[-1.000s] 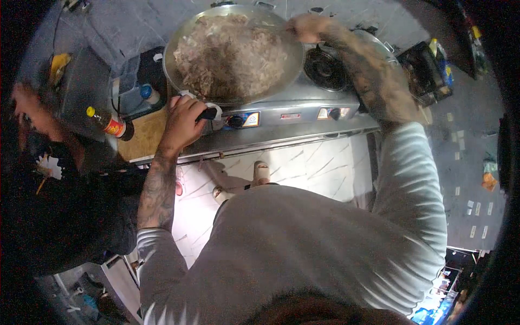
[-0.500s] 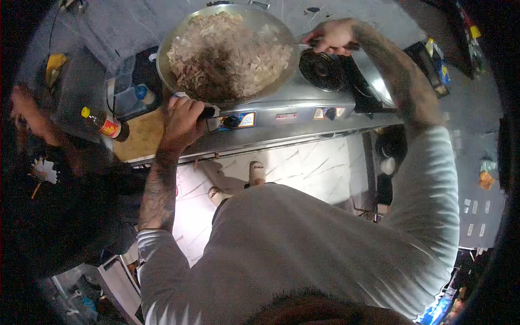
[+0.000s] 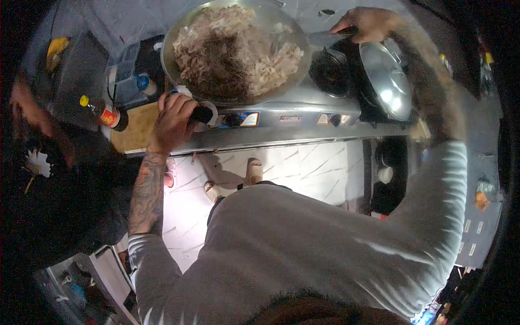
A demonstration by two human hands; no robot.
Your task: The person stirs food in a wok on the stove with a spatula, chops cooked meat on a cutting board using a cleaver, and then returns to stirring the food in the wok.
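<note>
A large round metal pan (image 3: pixel 299 70) sits on the stove, full of sliced, pale and browned meat (image 3: pixel 216 65). My left hand (image 3: pixel 172 119) is closed around the pan's black handle (image 3: pixel 202 114), near a bit of white cloth (image 3: pixel 182 90). Off the pan's right rim, my right hand (image 3: pixel 374 24) is closed on a metal cooking utensil (image 3: pixel 320 38) with a dark grip. Motion blurs this hand, and the utensil's exact shape is unclear.
Right of the pan are a burner (image 3: pixel 330 73) and a domed metal lid (image 3: pixel 387 81). On the left stand a yellow-capped sauce bottle (image 3: pixel 108 115), a wooden board (image 3: pixel 132 135) and a blue-capped container (image 3: pixel 145 84). Another person's arm (image 3: pixel 40 116) reaches in at far left.
My right hand has moved right and up, drawing the utensil back toward the pan's right rim. My left hand stays on the handle. The view has shifted slightly.
</note>
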